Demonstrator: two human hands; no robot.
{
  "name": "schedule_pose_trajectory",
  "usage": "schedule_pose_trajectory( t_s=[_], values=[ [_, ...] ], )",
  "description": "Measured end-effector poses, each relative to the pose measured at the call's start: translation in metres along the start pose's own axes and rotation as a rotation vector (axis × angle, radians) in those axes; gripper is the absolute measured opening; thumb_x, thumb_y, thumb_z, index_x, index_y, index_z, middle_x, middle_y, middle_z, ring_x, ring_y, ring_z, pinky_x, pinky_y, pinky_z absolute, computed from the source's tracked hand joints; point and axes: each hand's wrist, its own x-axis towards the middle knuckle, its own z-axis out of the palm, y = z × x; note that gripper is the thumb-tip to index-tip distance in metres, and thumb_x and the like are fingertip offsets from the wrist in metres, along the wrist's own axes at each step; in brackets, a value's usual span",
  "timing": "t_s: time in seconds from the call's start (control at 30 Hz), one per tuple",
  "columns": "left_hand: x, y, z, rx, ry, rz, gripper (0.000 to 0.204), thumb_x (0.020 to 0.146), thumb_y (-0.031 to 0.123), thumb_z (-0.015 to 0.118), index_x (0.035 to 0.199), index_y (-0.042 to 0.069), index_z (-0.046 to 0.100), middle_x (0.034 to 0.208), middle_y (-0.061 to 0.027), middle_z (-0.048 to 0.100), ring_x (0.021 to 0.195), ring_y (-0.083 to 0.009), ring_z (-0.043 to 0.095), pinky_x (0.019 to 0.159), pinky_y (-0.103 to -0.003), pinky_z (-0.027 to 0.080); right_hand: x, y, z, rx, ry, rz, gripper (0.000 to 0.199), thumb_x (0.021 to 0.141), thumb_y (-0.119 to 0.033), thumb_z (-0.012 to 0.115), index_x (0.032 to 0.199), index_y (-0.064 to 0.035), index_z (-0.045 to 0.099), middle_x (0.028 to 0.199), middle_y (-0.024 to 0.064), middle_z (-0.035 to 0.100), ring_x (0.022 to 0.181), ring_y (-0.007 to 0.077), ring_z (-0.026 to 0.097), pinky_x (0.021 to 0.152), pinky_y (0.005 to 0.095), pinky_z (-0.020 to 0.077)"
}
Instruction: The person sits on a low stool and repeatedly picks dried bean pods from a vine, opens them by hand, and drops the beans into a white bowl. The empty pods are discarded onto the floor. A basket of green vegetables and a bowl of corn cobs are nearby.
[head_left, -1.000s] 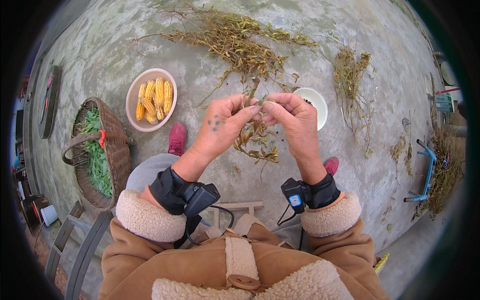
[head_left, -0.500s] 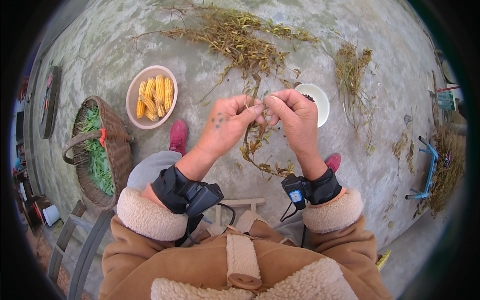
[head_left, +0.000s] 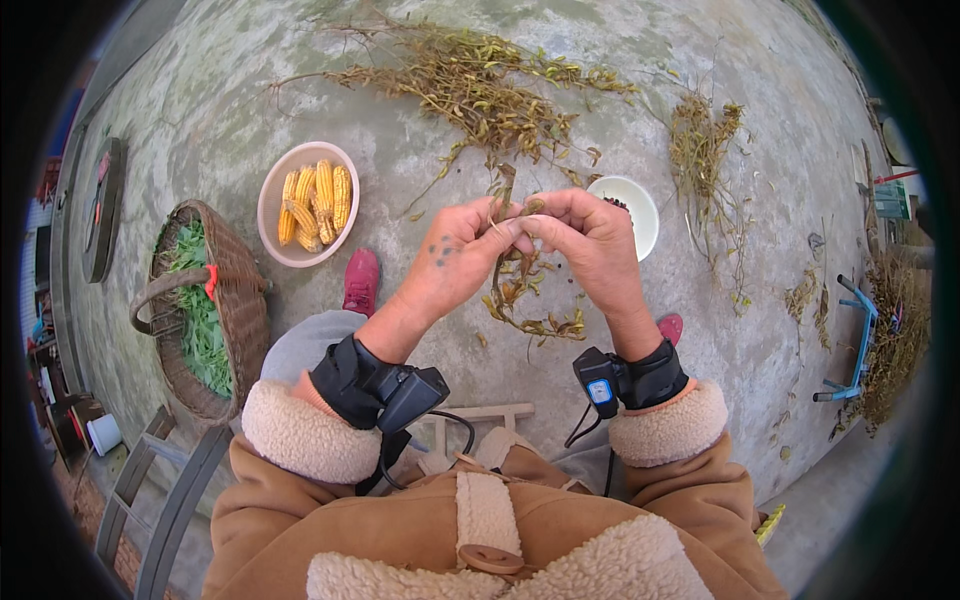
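My left hand (head_left: 452, 248) is closed around a dried bean stalk (head_left: 507, 182), whose leafy lower end (head_left: 530, 318) hangs below my hands. Fingertips of my right hand (head_left: 592, 238) meet the left thumb and pinch at a small brownish pod (head_left: 534, 206) on the stalk. What lies inside the pinch is mostly hidden by the fingers. Just beyond my right hand stands a white bowl (head_left: 648, 222), partly covered by it, with small dark beans (head_left: 616, 204) inside.
A pink basin (head_left: 268, 232) of corn cobs stands at left, near a wicker basket (head_left: 237, 320) of green leaves. Dried bean plants (head_left: 480, 90) lie ahead, with another bunch (head_left: 700, 140) to the right. A blue metal frame (head_left: 858, 345) sits far right; a ladder-like frame (head_left: 180, 510) lower left.
My right hand has tilted and come a little lower against the left fingers. A pod now shows between them. The left hand keeps its hold on the stalk.
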Motion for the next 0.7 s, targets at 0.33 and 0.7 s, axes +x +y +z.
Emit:
schedule_pose_trajectory(
  t_s=[0.33,0.7],
  values=[
    [0.001,0.002,0.003,-0.126,0.041,0.015,0.017,0.088,0.014,0.050,0.092,-0.001,0.057,0.079,-0.0053,0.064,0.071,-0.0073,0.057,0.063,-0.021,0.045,-0.004,-0.002,0.005,-0.072,0.078,-0.013,0.013,0.082,-0.008,0.057,0.089,0.0036,0.060,0.071,0.0045,0.063,0.064,0.0059,0.058,0.055,0.0182,0.0452],
    [0.000,0.001,0.008,-0.090,0.091,-0.036,0.015,0.085,0.012,0.054,0.093,-0.001,0.059,0.079,-0.0020,0.060,0.072,-0.0066,0.055,0.065,-0.022,0.046,-0.006,0.011,0.019,-0.126,0.213,-0.080,0.008,0.079,-0.005,0.057,0.082,0.0031,0.058,0.063,0.0058,0.061,0.054,0.0085,0.059,0.049,0.0216,0.0460]
  ],
)
